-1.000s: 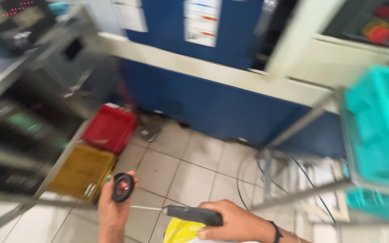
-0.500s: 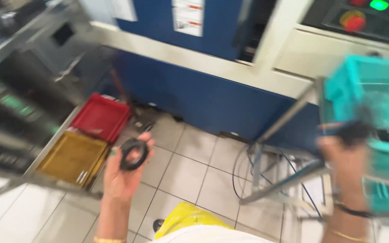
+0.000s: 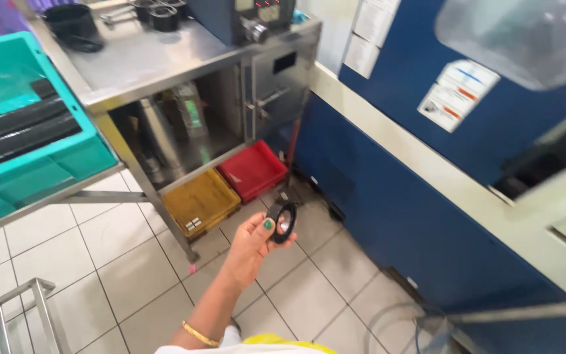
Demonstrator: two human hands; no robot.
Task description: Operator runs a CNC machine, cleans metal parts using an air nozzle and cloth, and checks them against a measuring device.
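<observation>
Left hand (image 3: 251, 244) half-closed, pinching 1 black rubber ring (image 3: 282, 221) upright at fingertips, opening kept visible. Yellow crate (image 3: 201, 202) and red crate (image 3: 252, 170) beyond hand, under steel table (image 3: 145, 62). Right hand unseen.

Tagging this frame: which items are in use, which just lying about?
In use:
left hand
black ring, held in its fingers

Lying about:
teal crate
yellow tray
red tray
steel table
blue machine
</observation>
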